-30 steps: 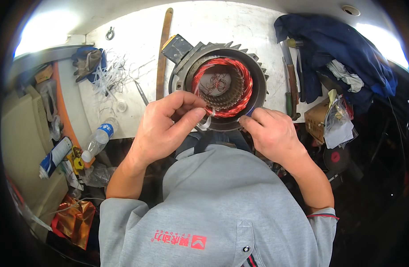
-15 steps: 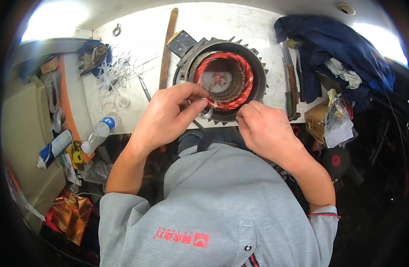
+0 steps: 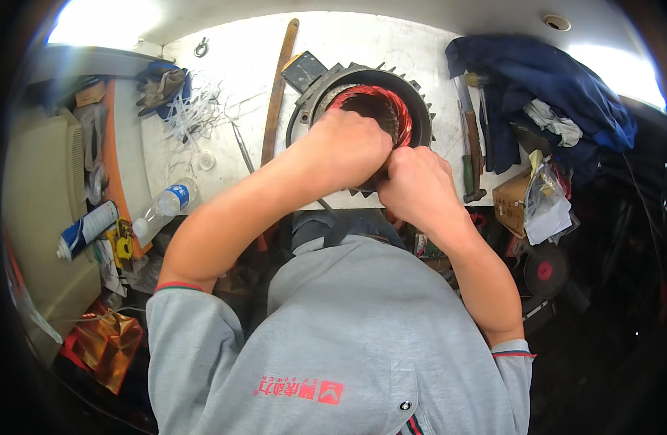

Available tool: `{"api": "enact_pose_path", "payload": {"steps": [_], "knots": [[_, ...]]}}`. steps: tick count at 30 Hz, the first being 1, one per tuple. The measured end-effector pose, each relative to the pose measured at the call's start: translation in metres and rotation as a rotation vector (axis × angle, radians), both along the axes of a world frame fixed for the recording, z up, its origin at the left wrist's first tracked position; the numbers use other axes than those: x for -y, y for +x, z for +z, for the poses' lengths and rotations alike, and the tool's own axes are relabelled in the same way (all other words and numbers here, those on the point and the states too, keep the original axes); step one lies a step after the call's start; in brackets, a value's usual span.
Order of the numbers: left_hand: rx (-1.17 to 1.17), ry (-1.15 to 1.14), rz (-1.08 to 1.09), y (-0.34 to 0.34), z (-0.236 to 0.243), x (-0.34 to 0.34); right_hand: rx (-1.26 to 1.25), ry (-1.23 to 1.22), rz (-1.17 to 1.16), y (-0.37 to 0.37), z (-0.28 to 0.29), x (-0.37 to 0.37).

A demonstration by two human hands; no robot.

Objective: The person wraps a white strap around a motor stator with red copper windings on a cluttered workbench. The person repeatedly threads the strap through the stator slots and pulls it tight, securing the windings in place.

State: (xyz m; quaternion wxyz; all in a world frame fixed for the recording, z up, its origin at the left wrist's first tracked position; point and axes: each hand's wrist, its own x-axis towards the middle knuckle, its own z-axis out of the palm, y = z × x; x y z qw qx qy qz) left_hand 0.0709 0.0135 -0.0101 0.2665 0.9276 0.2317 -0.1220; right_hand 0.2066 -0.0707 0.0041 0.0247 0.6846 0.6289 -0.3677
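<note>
A motor housing with cooling fins around its rim stands at the near edge of the white bench, its round opening facing up. Inside it runs a ring of red copper winding. My left hand reaches across the opening, over the near part of the winding, knuckles up and fingers curled. Close against it, at the near right rim, is my right hand, also closed. Both sets of fingertips are hidden, so whatever they grip cannot be made out.
A flat wooden strip and tweezers lie left of the housing, with white tie scraps beyond. A plastic bottle lies at the left edge. On the right are a hammer, dark blue cloth and a cardboard box.
My left hand has moved right and forward over the winding, beside my right hand. The white strip seen at its fingertips is now hidden. My right hand has shifted slightly and stays closed.
</note>
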Motion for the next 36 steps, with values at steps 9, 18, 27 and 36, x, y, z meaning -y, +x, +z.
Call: {"api": "enact_pose_path", "payload": {"steps": [9,18,27,36], "knots": [[0.051,0.158,0.011,0.006,-0.034,0.003,-0.545,-0.162,-0.382,0.021,0.028,0.03],[0.516,0.801,0.54,-0.007,0.005,-0.063,-1.862,-0.139,-0.45,0.029,0.099,0.101],[1.227,0.808,0.705,-0.07,0.155,-0.023,-1.507,0.635,0.222,0.06,0.2,-0.014],[0.97,0.168,0.497,0.009,0.135,0.047,-0.391,1.294,0.41,0.036,0.202,-0.024]]}}
